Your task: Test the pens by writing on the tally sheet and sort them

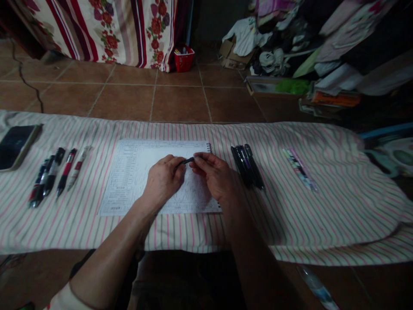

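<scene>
The left hand (164, 181) and right hand (214, 176) grip a slim black pen (187, 160) between their fingers, just above a printed spiral pad (124, 172). Loose pens (48, 176) lie left of the pad, black pens (247, 165) right of it; far beyond it, a red basket (184, 60) holds small items, too small to tell.

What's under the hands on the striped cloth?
A spiral-bound printed form lies under the left hand and right hand, on the striped cloth. Its table rows show at the left; the sheet beneath both palms is covered.
</scene>
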Available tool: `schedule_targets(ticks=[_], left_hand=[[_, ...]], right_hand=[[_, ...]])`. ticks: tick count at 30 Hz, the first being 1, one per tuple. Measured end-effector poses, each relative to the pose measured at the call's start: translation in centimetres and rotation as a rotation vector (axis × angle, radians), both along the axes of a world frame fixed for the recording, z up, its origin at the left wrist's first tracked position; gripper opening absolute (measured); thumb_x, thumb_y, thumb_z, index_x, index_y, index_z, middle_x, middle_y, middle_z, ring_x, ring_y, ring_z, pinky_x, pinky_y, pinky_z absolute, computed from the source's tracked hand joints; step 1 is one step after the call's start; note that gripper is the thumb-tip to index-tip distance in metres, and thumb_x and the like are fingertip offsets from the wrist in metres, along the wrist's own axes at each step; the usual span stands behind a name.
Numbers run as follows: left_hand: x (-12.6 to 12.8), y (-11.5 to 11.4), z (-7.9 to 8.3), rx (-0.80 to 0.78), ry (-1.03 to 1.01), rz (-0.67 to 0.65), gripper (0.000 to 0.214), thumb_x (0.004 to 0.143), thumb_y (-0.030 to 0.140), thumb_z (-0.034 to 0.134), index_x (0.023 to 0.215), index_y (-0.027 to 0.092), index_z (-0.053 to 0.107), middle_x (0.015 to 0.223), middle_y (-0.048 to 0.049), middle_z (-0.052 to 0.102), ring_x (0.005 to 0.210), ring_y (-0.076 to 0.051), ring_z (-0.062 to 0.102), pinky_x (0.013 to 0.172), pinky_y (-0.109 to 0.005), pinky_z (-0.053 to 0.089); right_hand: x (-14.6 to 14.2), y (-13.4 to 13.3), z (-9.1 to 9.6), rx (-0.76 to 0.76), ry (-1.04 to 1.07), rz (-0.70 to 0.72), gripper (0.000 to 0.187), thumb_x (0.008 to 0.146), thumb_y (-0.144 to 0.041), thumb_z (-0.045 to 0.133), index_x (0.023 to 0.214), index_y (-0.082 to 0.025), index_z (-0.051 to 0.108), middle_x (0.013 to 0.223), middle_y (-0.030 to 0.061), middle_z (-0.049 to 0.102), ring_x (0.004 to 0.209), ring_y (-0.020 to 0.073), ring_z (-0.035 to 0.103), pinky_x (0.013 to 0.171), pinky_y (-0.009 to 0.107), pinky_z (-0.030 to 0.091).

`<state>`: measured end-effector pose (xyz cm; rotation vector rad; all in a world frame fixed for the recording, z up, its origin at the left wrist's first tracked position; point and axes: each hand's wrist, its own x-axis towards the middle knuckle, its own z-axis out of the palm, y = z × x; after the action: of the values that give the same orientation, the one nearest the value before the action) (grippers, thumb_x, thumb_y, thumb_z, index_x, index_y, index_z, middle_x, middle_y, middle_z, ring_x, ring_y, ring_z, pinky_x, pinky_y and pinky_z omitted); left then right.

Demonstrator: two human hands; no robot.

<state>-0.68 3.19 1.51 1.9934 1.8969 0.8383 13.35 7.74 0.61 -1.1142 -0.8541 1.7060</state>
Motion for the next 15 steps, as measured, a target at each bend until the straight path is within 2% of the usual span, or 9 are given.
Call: schedule_targets(ticks=[10, 15], left_hand=[[0.26, 0.14, 0.12, -0.021, 0.009, 0.018, 0.028, 0.088, 0.022, 0.045, 0.104, 0.018, 0.067, 0.085, -0.0046, 0.066, 0.074, -0.016, 0.06, 0.069, -0.028, 0.048], [0.46, 0.17, 0.01, -0.024, 0.001, 0.015, 0.026, 0.088, 0.024, 0.045, 0.102, 0.018, 0.067, 0.085, -0.004, 0.065, 0.074, -0.015, 0.06, 0.068, -0.027, 0.047]], right_hand=[[-0.13, -0.07, -0.13, 0.006, 0.017, -0.025, 0.025, 0.057, -0.026, 0.079, 0.078, -0.02, 0.069, 0.073, -0.0042, 0.066, 0.062, 0.0067, 0.062, 0.062, 0.019, 0.052], [-0.01, -0.11, 0.06, -0.001, 0.003, -0.005, 0.024, 0.06, -0.027, 0.078, 0.08, -0.02, 0.068, 0.075, -0.0028, 0.067, 0.067, 0.0093, 0.065, 0.061, 0.02, 0.053]])
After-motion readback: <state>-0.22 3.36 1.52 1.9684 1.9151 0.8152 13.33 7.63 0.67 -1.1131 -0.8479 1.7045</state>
